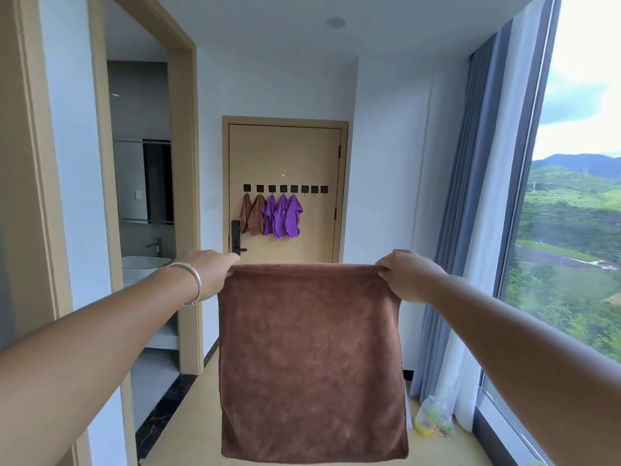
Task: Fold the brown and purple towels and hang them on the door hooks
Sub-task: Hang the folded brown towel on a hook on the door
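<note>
From the head camera I see both arms stretched forward, holding a brown towel (312,358) up in the air in front of me. My left hand (210,272) pinches its top left corner with curled fingers, and my right hand (408,275) pinches the top right corner the same way. The top edge runs taut and level between the two hands, and the cloth hangs down flat as a rough square; I cannot tell how many layers it has. A silver bangle (193,284) sits on my left wrist.

Straight ahead, well beyond the towel, is a closed tan door (319,156) with a row of black hooks (285,189) across it. Two brown towels (252,215) hang from the leftmost hooks and three purple towels (284,216) from the next ones; the hooks at the right end are bare. A black door lock (236,237) is at the door's left edge.

To my left a doorway opens on a bathroom with a white sink (146,264). To my right hang blue curtains (470,230) beside a tall window (578,196), with a plastic bag (433,415) on the floor at their foot.
</note>
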Motion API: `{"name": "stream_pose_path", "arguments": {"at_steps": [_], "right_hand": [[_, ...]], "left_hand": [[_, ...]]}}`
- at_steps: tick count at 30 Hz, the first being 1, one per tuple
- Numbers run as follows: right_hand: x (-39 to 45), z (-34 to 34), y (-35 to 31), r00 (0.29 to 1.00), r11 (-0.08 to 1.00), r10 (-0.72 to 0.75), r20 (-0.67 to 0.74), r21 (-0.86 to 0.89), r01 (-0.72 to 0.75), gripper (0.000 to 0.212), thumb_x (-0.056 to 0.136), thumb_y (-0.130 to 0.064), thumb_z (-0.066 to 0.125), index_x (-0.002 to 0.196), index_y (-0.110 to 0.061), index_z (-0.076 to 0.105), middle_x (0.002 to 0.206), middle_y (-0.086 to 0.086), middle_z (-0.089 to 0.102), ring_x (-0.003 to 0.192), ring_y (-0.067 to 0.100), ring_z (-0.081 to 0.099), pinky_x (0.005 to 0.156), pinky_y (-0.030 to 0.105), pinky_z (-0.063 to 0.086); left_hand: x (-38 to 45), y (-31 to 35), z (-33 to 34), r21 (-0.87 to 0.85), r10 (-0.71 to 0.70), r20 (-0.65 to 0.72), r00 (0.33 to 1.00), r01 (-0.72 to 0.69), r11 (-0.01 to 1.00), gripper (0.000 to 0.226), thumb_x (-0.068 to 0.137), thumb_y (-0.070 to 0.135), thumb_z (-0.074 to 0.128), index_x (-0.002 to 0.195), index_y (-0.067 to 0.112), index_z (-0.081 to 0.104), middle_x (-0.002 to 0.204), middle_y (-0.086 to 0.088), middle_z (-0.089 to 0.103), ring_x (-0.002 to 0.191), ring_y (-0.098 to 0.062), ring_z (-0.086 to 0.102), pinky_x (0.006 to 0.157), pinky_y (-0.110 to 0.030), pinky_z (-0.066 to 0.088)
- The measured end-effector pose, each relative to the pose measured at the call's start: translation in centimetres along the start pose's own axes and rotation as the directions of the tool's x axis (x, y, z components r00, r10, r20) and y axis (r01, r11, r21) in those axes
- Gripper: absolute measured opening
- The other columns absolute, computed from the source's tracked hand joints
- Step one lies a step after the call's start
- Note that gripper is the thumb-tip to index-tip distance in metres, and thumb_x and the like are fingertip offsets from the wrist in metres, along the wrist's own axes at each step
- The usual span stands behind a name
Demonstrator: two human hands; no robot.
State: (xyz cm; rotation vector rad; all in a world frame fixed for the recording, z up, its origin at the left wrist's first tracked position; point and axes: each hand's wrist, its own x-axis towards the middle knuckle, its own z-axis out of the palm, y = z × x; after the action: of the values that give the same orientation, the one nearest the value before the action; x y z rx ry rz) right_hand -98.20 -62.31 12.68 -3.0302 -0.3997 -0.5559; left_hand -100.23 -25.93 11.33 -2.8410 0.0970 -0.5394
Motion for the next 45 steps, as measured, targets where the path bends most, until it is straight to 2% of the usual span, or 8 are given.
{"name": "stream_pose_path", "arguments": {"at_steps": [4,12,23,27,31,35,39,45], "right_hand": [[4.3,2.4,-0.6,1.000,1.000,0.005,0.007,-0.011,-0.005,0.035,0.101,-0.026,0.032,0.114,-0.029,0.066,0.111,-0.003,0.057,0.116,0.016,0.047,0.094,0.036,0.042],[15.8,6.0,-2.2,1.000,1.000,0.007,0.003,-0.023,-0.007,0.036,0.102,-0.028,0.031,0.114,-0.032,0.065,0.111,-0.005,0.057,0.118,0.015,0.045,0.094,0.036,0.042],[27.7,11.9,-2.7,1.000,1.000,-0.010,0.011,-0.010,0.010,0.038,0.101,-0.027,0.031,0.115,-0.033,0.065,0.109,-0.006,0.058,0.119,0.014,0.045,0.099,0.038,0.043],[32.2,14.2,-1.2,1.000,1.000,-0.013,0.018,-0.013,0.013,0.037,0.101,-0.027,0.031,0.113,-0.034,0.066,0.108,-0.007,0.058,0.119,0.013,0.044,0.099,0.037,0.042],[38.0,16.8,1.2,1.000,0.999,-0.020,0.017,-0.026,0.020,0.034,0.099,-0.028,0.033,0.108,-0.029,0.066,0.105,-0.006,0.057,0.117,0.014,0.044,0.093,0.036,0.042],[44.5,19.4,4.5,1.000,0.999,-0.019,0.003,-0.029,0.019,0.034,0.099,-0.031,0.034,0.109,-0.027,0.066,0.106,-0.005,0.058,0.116,0.015,0.046,0.093,0.037,0.043],[51.0,20.8,7.6,1.000,1.000,-0.014,-0.025,-0.023,0.014,0.035,0.100,-0.031,0.033,0.113,-0.026,0.065,0.108,-0.004,0.058,0.117,0.017,0.047,0.094,0.037,0.044],[58.9,23.0,11.6,0.999,1.000,-0.012,-0.033,-0.008,0.011,0.036,0.099,-0.031,0.033,0.114,-0.026,0.065,0.110,-0.004,0.056,0.119,0.018,0.047,0.092,0.037,0.044]], "left_hand": [[4.2,-1.6,2.7,-0.006,-0.005,-0.003,1.000,0.005,1.000,0.023,0.098,0.015,0.031,0.084,0.028,0.044,0.074,0.001,0.056,0.061,-0.016,0.051,0.053,-0.028,0.039],[14.1,-6.7,7.3,-0.057,-0.004,-0.047,0.999,0.001,0.998,0.021,0.099,0.020,0.030,0.091,0.034,0.042,0.080,0.003,0.060,0.069,-0.016,0.057,0.052,-0.026,0.037],[23.9,-10.4,12.8,-0.062,0.014,-0.003,1.000,-0.014,0.998,0.023,0.102,0.020,0.028,0.095,0.032,0.046,0.072,0.007,0.052,0.061,-0.011,0.047,0.052,-0.024,0.034],[28.2,-10.2,15.0,-0.067,0.022,0.014,1.000,-0.021,0.998,0.028,0.101,0.017,0.028,0.108,0.032,0.051,0.074,0.008,0.053,0.061,-0.009,0.047,0.051,-0.023,0.032],[33.7,-9.9,17.6,-0.058,0.008,0.016,1.000,-0.007,0.998,0.029,0.100,0.017,0.028,0.106,0.033,0.052,0.074,0.007,0.054,0.061,-0.010,0.048,0.050,-0.024,0.032],[40.5,-9.4,20.6,-0.066,0.003,0.033,0.999,-0.001,0.998,0.029,0.097,0.018,0.030,0.102,0.035,0.053,0.077,0.004,0.059,0.067,-0.014,0.055,0.053,-0.026,0.038],[47.5,-8.7,22.3,-0.096,-0.020,0.010,1.000,0.021,0.995,0.029,0.094,0.017,0.032,0.099,0.036,0.053,0.074,0.004,0.059,0.067,-0.016,0.058,0.064,-0.032,0.052],[55.1,-7.4,23.7,-0.050,-0.026,-0.017,1.000,0.025,0.998,0.030,0.098,0.018,0.032,0.102,0.040,0.052,0.075,0.005,0.055,0.065,-0.015,0.056,0.056,-0.028,0.043]]}}
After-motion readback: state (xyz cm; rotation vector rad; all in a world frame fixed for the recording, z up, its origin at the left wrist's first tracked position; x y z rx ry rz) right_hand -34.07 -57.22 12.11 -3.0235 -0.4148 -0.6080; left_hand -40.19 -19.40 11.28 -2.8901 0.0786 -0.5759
